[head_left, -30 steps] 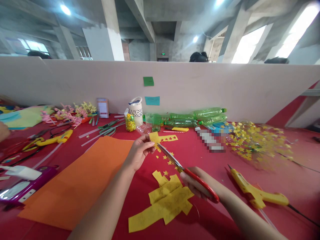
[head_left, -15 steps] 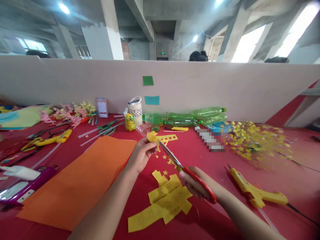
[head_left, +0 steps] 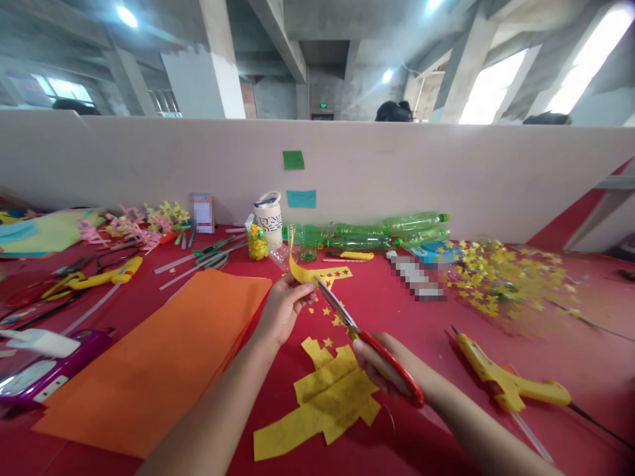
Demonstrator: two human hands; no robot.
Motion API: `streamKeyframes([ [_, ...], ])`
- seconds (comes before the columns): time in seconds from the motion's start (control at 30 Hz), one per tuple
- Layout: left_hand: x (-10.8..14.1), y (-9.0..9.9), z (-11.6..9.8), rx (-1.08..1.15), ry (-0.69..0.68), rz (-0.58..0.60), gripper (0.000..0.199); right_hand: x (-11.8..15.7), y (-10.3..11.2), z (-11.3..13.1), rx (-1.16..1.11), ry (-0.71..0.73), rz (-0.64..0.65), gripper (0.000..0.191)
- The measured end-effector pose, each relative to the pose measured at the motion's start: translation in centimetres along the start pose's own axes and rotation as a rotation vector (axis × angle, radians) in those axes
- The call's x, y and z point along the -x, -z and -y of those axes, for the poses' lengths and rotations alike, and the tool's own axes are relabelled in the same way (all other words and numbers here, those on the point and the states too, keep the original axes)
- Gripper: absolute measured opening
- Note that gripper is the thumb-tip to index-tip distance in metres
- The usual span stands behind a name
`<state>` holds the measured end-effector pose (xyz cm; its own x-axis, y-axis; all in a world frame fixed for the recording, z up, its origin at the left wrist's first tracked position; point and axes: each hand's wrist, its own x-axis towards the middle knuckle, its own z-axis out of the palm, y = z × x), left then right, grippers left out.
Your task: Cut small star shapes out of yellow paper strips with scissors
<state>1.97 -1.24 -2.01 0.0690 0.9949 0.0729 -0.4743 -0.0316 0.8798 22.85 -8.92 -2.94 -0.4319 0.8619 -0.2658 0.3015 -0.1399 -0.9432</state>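
My left hand (head_left: 285,305) pinches a small yellow piece (head_left: 300,272), whose thin curled end sticks up. Red-handled scissors (head_left: 347,318) are in my right hand (head_left: 384,363), their tips touching the right end of that piece. Below the hands lie overlapping yellow sheets (head_left: 327,396) on the red table. Small yellow stars (head_left: 328,342) are scattered between the hands, and behind them rests a yellow strip with star-shaped holes (head_left: 342,272).
Orange sheets (head_left: 163,357) lie at left, beside a purple power strip (head_left: 69,363). A yellow glue gun (head_left: 510,383) and a yellow star bunch (head_left: 506,277) are at right. Green bottles (head_left: 362,238) and a white cup (head_left: 268,223) stand or lie near the partition (head_left: 397,172).
The yellow piece has changed shape, its thin end now curling upward above my left hand. My right hand and the scissors have shifted slightly left.
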Motion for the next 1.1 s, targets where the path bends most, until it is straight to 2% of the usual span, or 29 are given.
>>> streamKeyframes([
  [0.33, 0.1, -0.4, 0.3, 0.047, -0.004, -0.018, 0.023, 0.3, -1.1, 1.5, 0.039, -0.115, -0.113, 0.047],
  [0.63, 0.1, -0.4, 0.1, 0.052, 0.013, -0.012, 0.021, 0.4, -1.1, 1.9, 0.027, -0.115, -0.095, 0.049],
  [0.87, 0.1, -0.1, 0.1, 0.047, 0.047, 0.035, 0.018, 0.2, -0.7, 0.8, 0.04, -0.052, -0.065, 0.049],
  [1.1, 0.0, 0.0, 0.2, 0.063, 0.059, 0.038, 0.017, 0.4, -0.6, 1.4, 0.053, -0.093, -0.091, 0.051],
])
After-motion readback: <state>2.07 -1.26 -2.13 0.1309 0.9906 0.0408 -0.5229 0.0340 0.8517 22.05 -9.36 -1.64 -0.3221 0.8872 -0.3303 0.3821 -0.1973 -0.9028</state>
